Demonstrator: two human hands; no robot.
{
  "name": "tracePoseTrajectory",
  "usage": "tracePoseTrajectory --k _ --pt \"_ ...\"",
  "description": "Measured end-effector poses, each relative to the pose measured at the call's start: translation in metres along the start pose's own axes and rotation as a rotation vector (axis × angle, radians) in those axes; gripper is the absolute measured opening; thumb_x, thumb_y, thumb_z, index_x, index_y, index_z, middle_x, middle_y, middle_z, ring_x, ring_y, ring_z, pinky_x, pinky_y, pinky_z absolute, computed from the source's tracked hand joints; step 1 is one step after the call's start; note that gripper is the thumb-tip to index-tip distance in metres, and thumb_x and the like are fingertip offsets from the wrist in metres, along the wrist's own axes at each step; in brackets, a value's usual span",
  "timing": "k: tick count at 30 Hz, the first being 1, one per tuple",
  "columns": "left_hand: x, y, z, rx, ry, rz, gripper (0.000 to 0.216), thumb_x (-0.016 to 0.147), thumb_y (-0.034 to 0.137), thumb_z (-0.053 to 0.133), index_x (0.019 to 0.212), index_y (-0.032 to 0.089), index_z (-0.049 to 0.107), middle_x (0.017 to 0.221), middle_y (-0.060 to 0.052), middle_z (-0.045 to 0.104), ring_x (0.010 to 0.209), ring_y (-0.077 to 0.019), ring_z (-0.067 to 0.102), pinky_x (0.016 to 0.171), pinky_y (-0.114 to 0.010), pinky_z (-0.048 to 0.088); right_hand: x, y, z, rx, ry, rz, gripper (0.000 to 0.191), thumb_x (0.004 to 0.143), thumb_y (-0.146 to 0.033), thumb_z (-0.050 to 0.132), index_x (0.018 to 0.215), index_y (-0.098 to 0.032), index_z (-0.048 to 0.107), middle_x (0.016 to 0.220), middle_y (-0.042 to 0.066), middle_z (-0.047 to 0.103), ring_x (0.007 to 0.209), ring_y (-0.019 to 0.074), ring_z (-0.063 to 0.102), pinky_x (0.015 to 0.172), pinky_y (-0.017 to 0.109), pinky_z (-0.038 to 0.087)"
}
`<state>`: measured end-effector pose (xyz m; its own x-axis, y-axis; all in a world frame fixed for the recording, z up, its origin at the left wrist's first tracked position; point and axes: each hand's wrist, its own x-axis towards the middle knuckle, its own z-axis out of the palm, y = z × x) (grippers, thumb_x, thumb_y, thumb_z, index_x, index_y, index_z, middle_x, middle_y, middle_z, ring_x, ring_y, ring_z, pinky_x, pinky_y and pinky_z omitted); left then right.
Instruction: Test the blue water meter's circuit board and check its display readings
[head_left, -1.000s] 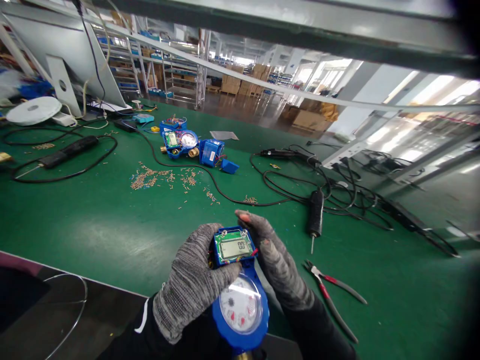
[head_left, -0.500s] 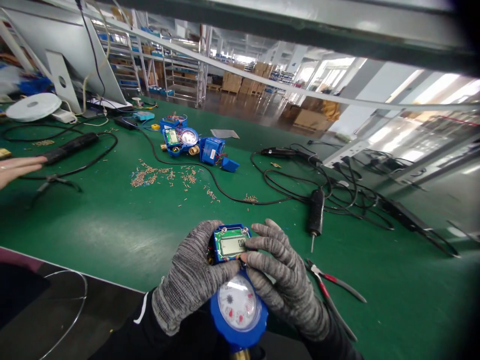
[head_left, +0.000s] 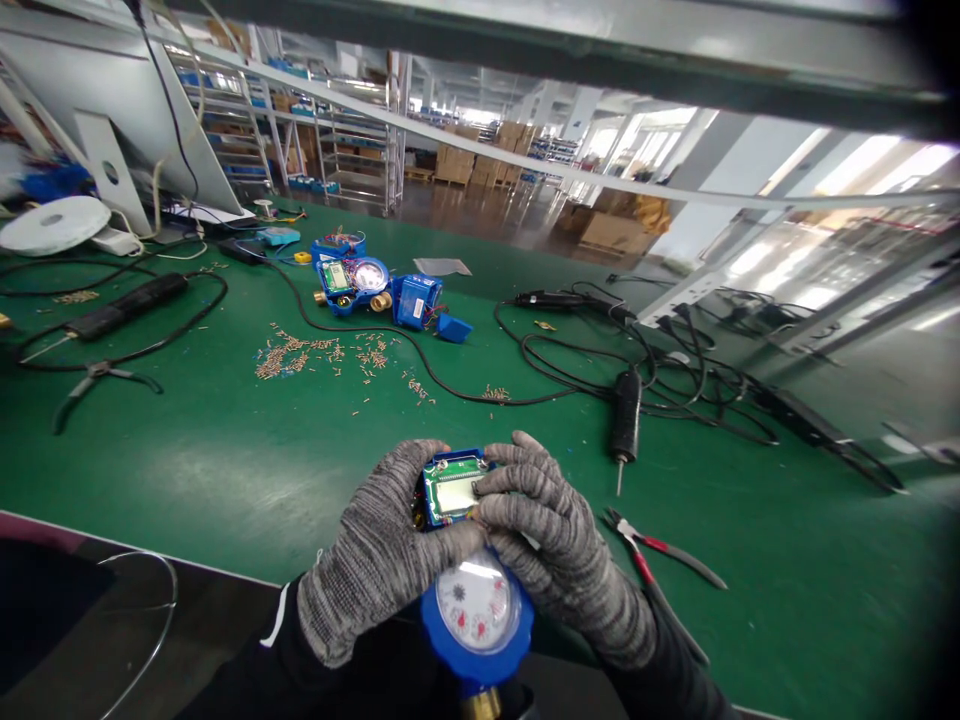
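A blue water meter [head_left: 477, 612] with a round white dial and a green circuit board with an LCD on top sits at the near edge of the green table [head_left: 225, 450]. My left hand [head_left: 382, 550], in a grey knit glove, grips the meter's left side, thumb across under the board. My right hand [head_left: 559, 545], also gloved, holds the right side with its fingers curled over the LCD's right part.
Red-handled pliers [head_left: 652, 560] lie just right of my hands, a black electric screwdriver [head_left: 624, 412] and tangled cables beyond. Small brass screws [head_left: 315, 355] are scattered mid-table. More blue meters [head_left: 360, 283] sit farther back, a monitor [head_left: 112, 110] at far left, dark pliers [head_left: 94, 380] left.
My right hand's fingers closed over the LCD board from beside it. Another person's hand showed at the left edge half a second ago and is gone; dark pliers now lie there.
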<state>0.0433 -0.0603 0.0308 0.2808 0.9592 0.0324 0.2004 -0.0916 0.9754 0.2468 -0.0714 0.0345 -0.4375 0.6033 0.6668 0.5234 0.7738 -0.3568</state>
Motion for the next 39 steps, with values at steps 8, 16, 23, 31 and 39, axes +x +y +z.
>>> tracePoseTrajectory --k 8,16,23,31,39 --pt "0.005 -0.001 0.004 0.134 0.079 -0.007 0.060 0.067 0.040 0.073 0.120 0.019 0.054 0.122 -0.012 0.063 0.112 -0.0293 0.062 0.099 -0.052 0.049 -0.037 0.003 -0.003 0.534 0.276 0.658 0.036 0.092 -0.026 0.060 0.128 -0.032 0.057 0.138 0.005 0.055 0.132 0.0259 0.048 0.113 0.050 0.037" --pt "0.005 -0.004 0.003 0.065 0.029 -0.023 0.057 0.070 0.039 0.075 0.120 0.022 0.052 0.116 -0.007 0.066 0.103 -0.0245 0.066 0.094 -0.046 0.054 -0.055 -0.009 0.016 0.397 0.398 0.714 0.028 0.095 -0.029 0.058 0.122 -0.033 0.063 0.128 0.004 0.063 0.123 0.0236 0.055 0.109 0.046 0.042" --pt "0.008 -0.007 0.007 -0.049 -0.007 -0.048 0.062 0.067 0.040 0.082 0.118 0.021 0.053 0.111 -0.007 0.069 0.097 -0.0243 0.069 0.088 -0.041 0.058 -0.058 -0.031 0.024 0.206 0.287 0.511 0.045 0.096 -0.024 0.053 0.140 -0.034 0.048 0.145 0.002 0.048 0.137 0.0228 0.040 0.118 0.043 0.032" --pt "0.009 -0.010 0.005 -0.040 -0.042 -0.062 0.063 0.067 0.041 0.083 0.120 0.021 0.053 0.115 -0.007 0.069 0.100 -0.0234 0.069 0.088 -0.037 0.059 -0.061 -0.037 0.020 -0.094 0.203 0.455 0.054 0.095 -0.021 0.049 0.147 -0.030 0.038 0.149 0.006 0.044 0.138 0.0276 0.040 0.117 0.057 0.030" --pt "0.012 -0.001 0.005 -0.009 -0.073 -0.107 0.063 0.069 0.043 0.081 0.120 0.021 0.053 0.114 -0.007 0.070 0.100 -0.0230 0.069 0.088 -0.035 0.059 -0.059 -0.031 0.013 0.152 0.326 0.582 0.044 0.099 -0.023 0.047 0.141 -0.034 0.046 0.145 0.003 0.049 0.134 0.0210 0.046 0.113 0.044 0.042"
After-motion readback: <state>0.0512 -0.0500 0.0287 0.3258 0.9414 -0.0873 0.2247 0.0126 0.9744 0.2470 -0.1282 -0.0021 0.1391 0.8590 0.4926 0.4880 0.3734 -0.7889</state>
